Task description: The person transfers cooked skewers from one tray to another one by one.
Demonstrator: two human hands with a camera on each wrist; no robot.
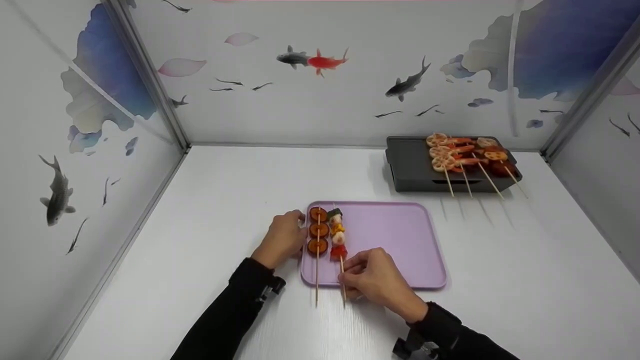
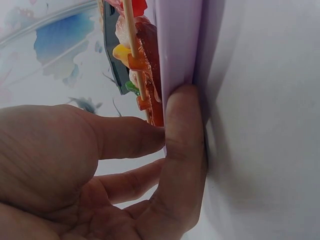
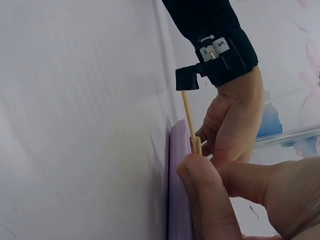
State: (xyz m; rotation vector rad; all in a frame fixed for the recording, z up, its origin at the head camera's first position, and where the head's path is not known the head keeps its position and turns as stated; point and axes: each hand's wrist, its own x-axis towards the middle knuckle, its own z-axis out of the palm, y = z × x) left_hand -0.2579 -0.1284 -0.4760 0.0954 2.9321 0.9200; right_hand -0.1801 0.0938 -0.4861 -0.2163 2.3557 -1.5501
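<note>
A painted fish (image 1: 57, 192) is showing on the left wall (image 1: 30, 120). Next, a left hand (image 1: 282, 239) in a black sleeve (image 1: 227, 305) is reaching to the left side of a purple tray (image 1: 390, 245). Its fingers (image 2: 182, 135) are pinching the tray's edge, with the thumb on the inner side and a finger under the rim. The tray is lying flat on the white surface (image 1: 225, 200).

Just beside those fingers, inside the tray, a skewer of three brown round slices (image 1: 318, 231) is lying, and its bare stick is poking out past the near edge. Close by on its right, a mixed skewer (image 1: 338, 235) is lying along it, showing green, white, yellow, white and red bits from far to near. A right hand (image 1: 375, 277) is coming in from the right side of that stick. Its fingers (image 3: 210, 200) are pinching the bare stick near its end, just below the red bit, so the food is sitting beyond the fingertips.

Farther right and back, well apart from both hands, a black griddle (image 1: 412, 165) is standing near the back wall (image 1: 300, 110). Lotus root and shrimp skewers (image 1: 452, 152) are resting on it, with their sticks hanging over the front.
</note>
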